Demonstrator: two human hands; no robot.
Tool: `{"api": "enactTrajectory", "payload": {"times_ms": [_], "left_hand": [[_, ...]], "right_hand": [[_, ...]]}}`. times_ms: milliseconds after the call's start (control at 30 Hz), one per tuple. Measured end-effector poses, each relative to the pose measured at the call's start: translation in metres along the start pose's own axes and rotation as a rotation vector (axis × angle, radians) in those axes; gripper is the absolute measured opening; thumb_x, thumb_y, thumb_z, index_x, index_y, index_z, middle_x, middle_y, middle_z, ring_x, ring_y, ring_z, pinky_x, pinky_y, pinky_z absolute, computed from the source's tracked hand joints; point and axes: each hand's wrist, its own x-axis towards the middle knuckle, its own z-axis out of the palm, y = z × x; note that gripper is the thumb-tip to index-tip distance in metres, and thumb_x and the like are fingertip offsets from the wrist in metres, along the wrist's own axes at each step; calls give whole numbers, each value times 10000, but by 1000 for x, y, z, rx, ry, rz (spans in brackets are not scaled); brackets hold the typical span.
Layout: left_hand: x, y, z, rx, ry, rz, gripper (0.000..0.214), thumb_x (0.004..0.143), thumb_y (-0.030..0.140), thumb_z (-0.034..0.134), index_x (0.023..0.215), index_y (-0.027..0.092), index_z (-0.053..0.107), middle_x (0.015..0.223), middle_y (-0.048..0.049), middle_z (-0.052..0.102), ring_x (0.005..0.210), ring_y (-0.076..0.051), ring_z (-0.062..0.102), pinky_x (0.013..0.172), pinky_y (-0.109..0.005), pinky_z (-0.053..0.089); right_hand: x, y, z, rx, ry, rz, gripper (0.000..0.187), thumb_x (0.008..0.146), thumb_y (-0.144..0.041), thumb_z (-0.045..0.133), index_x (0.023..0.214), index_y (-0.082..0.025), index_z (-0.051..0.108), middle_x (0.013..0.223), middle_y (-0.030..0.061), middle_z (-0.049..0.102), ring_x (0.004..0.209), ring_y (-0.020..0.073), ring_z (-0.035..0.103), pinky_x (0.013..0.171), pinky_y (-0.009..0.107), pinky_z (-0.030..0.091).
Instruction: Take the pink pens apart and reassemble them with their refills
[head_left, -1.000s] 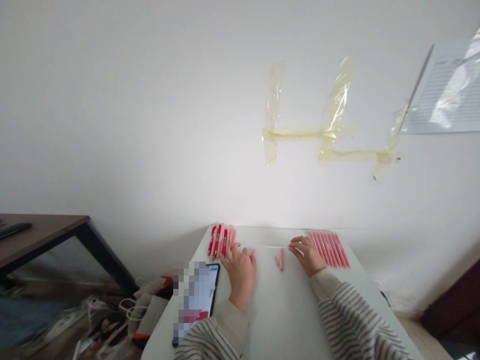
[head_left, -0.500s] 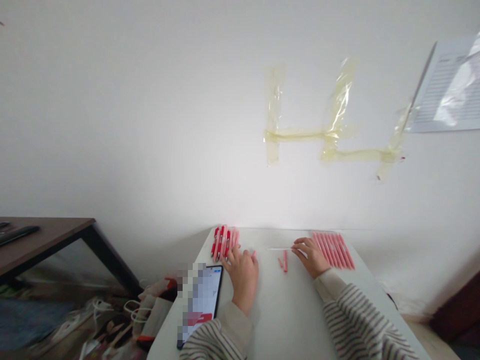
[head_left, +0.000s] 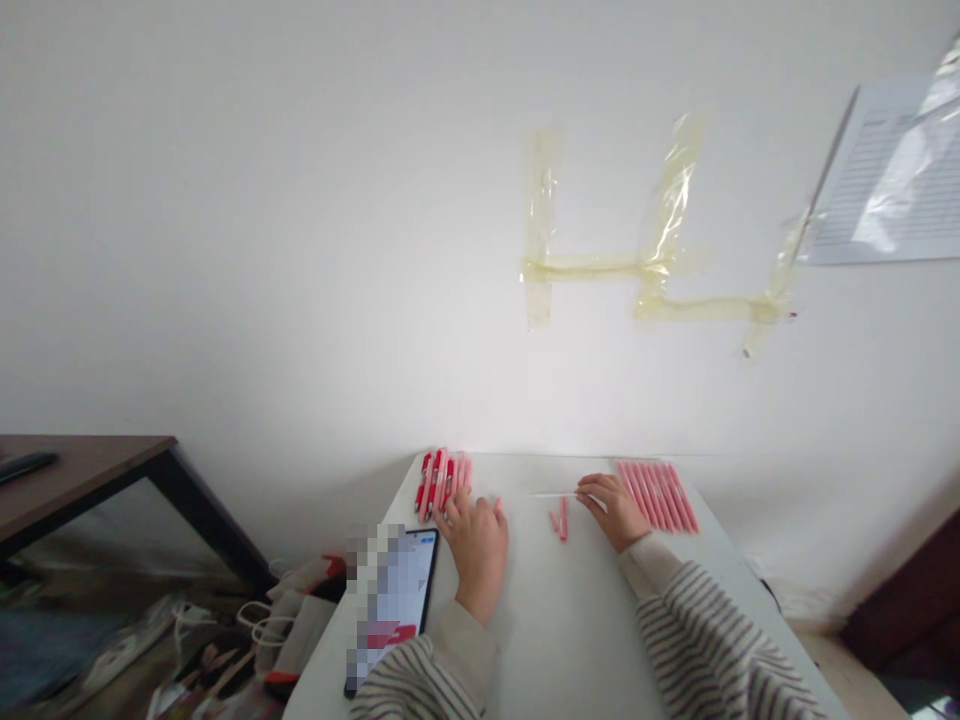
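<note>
My left hand (head_left: 476, 545) is closed, with a small pink pen part (head_left: 498, 505) poking out by its thumb side. Its fingertips are at the near ends of a group of red and pink pens (head_left: 437, 482), and partly cover them. A thin white pen refill (head_left: 551, 495) is pinched in my right hand (head_left: 613, 510), its free end pointing left. Between the hands, a pink pen barrel (head_left: 563, 520) and a shorter pink piece (head_left: 553, 521) lie loose on the white table (head_left: 562, 620). Beside my right hand, several pink pens (head_left: 658, 495) lie in a neat row.
A phone (head_left: 397, 600) lies at the table's left edge, by my left forearm. The white wall (head_left: 337, 250) with yellowed tape stands right behind the table. A dark-framed desk (head_left: 90, 465) is at left, with bags and cables (head_left: 262, 630) on the floor below.
The view has shifted slightly, so everything sits a little further left. Both hands keep nearly the same pose, and the refill stays in my right hand.
</note>
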Motion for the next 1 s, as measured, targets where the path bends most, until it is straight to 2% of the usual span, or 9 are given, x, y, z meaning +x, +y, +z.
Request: {"api": "enactTrajectory", "payload": {"times_ms": [400, 567, 733, 833, 1000], "left_hand": [[1, 2, -2, -120, -14, 7, 178, 868, 284, 572, 962, 245, 717, 1247, -105, 558, 1189, -303, 467, 1090, -574, 277], [1, 6, 3, -304, -41, 90, 183, 888, 240, 545, 921, 251, 724, 1235, -75, 555, 1169, -269, 467, 1051, -495, 355], [-3, 11, 8, -518, -82, 194, 141, 877, 317, 614, 907, 291, 750, 1208, -54, 560, 1180, -246, 468, 1052, -460, 379], [-5, 13, 8, -561, -96, 208, 108, 853, 300, 654, 896, 295, 754, 1195, -47, 567, 1178, -240, 471, 1072, -465, 371], [-4, 13, 8, -553, -52, 209, 91, 833, 241, 668, 880, 265, 742, 1186, -51, 571, 1179, -237, 479, 1071, -478, 388]], "right_hand": [[0, 1, 0, 10, 2, -7, 201, 963, -319, 562, 950, -254, 751, 980, 75, 729, 960, 238, 648, 867, 430, 564], [1, -1, -1, 34, -13, 8, 213, 965, -331, 558, 952, -260, 758, 996, 81, 732, 977, 250, 638, 875, 459, 556], [1, -2, 1, 67, 18, 27, 215, 957, -343, 568, 923, -269, 767, 985, 84, 733, 971, 249, 640, 877, 467, 553], [1, -1, 2, 86, 11, 33, 215, 954, -362, 575, 924, -278, 771, 995, 80, 732, 981, 247, 640, 891, 469, 548], [0, -1, 3, 100, -13, 34, 193, 941, -377, 601, 932, -293, 774, 1007, 71, 731, 992, 248, 635, 899, 471, 544]]}}
